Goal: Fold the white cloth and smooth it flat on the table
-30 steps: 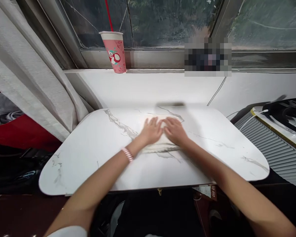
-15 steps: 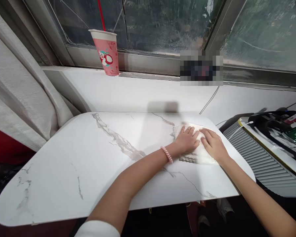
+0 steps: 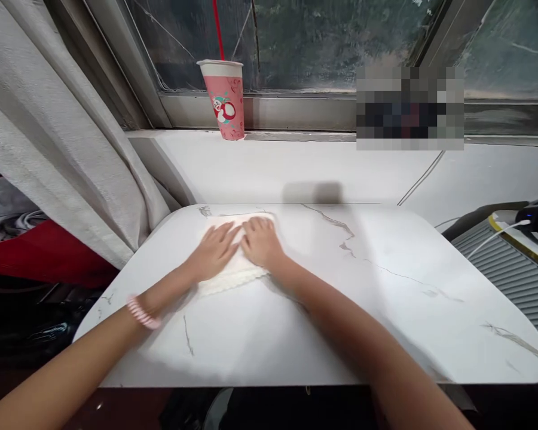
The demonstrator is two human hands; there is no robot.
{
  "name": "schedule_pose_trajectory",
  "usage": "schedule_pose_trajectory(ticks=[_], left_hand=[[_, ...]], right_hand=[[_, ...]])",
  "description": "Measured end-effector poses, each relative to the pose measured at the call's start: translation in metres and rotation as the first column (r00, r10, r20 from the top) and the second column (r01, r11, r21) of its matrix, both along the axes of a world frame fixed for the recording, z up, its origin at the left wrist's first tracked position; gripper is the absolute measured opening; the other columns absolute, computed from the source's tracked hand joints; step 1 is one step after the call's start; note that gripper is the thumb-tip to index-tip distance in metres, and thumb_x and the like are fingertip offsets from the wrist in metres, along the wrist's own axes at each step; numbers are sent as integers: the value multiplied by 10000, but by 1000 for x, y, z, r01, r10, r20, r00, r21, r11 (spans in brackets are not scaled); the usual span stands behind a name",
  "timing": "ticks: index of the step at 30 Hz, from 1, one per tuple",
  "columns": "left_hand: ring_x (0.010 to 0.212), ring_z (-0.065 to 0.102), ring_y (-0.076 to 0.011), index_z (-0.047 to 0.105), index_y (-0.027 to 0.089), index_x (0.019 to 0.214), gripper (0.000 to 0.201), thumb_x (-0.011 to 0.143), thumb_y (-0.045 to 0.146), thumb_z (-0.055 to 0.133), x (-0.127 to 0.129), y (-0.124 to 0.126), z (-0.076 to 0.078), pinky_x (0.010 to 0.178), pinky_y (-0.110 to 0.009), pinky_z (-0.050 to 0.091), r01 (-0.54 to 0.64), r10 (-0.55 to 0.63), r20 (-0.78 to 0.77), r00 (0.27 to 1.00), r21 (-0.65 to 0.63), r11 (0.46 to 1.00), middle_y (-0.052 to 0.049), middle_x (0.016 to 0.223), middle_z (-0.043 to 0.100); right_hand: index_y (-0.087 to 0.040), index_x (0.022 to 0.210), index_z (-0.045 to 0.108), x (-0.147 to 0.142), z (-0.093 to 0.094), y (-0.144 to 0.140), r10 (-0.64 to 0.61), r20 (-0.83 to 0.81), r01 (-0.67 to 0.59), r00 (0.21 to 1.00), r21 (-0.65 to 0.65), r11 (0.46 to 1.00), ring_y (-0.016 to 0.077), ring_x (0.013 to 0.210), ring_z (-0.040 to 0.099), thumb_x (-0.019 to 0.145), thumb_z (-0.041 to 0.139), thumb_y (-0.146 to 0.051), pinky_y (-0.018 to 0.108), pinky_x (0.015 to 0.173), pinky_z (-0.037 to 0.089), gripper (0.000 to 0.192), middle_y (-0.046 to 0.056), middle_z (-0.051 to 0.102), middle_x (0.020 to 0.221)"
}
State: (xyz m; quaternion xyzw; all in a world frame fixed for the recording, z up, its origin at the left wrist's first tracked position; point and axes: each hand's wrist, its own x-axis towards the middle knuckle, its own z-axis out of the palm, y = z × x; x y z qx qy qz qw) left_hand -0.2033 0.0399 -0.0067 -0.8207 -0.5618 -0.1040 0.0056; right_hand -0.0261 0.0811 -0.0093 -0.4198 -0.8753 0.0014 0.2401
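Observation:
A cream-white cloth [image 3: 233, 277] with a wavy edge lies spread on the left half of a white marble-patterned table [image 3: 341, 322]. My left hand [image 3: 213, 251] rests flat on the cloth's left side, fingers spread, with a pink coiled band [image 3: 143, 313] round the wrist. Pressed on the cloth's upper right is my right hand [image 3: 260, 242], its palm down and its fingers slightly bent. The two hands nearly touch at the fingertips. Part of the cloth is hidden beneath them.
A pink paper cup [image 3: 226, 107] with a red straw stands on the window ledge. Grey curtains [image 3: 103, 143] hang at the left. Beyond the table's right end is a ribbed grey unit [image 3: 497, 263] with a white cable. A blurred-out object [image 3: 407, 116] sits on the ledge.
Both hands have slid the cloth from the table's right side to its left side. The camera view has also turned, so the cup and table appear further right.

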Motion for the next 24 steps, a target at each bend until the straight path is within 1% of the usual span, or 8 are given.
schedule_pose_trajectory(ticks=[3,5,8,11,14,17,22,24], left_hand=[[1444,362,-277,384,176,1487,600,1007,465,168,-56,-12,-3,1191,-547,230,-126,125,5,992,32,992,-149,1544,422],[1425,389,-273,411,189,1468,587,1005,456,167,-76,-12,-4,1186,-528,251,-176,177,-2,984,49,983,-145,1527,446],[1400,419,-280,440,176,1445,587,997,441,169,-81,1,-3,1176,-511,277,-206,208,-23,978,82,975,-156,1501,473],[1382,437,-285,450,179,1436,571,985,416,194,-61,23,0,1164,-519,295,-203,209,-47,977,101,974,-152,1489,490],[1399,419,-269,439,164,1449,557,983,377,220,-19,49,5,1181,-493,272,-185,190,-64,980,70,980,-143,1512,467],[1438,367,-251,411,141,1474,539,996,328,246,45,73,10,1205,-462,227,-149,150,-67,986,23,989,-144,1545,423],[1450,339,-274,400,106,1480,522,1016,311,274,182,102,8,1214,-506,181,-74,74,-9,997,71,995,-171,1551,407],[1442,351,-281,417,98,1469,524,1021,325,269,236,110,5,1213,-505,188,-5,2,30,1000,89,996,-174,1542,420]], right_hand=[[-154,1164,590,-58,0,3,94,-28,-94,995,5,996,277,1154,498,977,408,-269,467,1074,313,285,138,613,1174],[-169,1167,588,-80,-1,7,125,-47,-126,991,-15,992,271,1162,501,985,393,-272,454,1080,310,286,129,612,1186],[-190,1177,583,-88,0,18,135,-73,-139,988,-54,989,266,1201,491,990,387,-268,442,1097,298,281,117,609,1222],[-207,1183,577,-70,0,31,108,-102,-117,989,-86,989,255,1230,484,991,399,-254,437,1113,286,266,108,602,1260],[-202,1196,588,-31,0,49,49,-130,-62,990,-97,993,250,1214,504,980,414,-235,422,1110,292,279,103,611,1267],[-170,1231,597,30,-1,72,-17,-132,3,991,-107,994,261,1233,501,960,424,-220,424,1105,306,326,117,608,1304],[-150,1250,617,169,-4,105,-14,-98,7,995,-70,998,248,1231,533,941,395,-223,409,1088,373,388,130,625,1308],[-164,1240,626,228,-7,109,-66,-124,61,990,-41,997,264,1220,548,942,398,-286,439,1080,398,394,132,635,1287]])
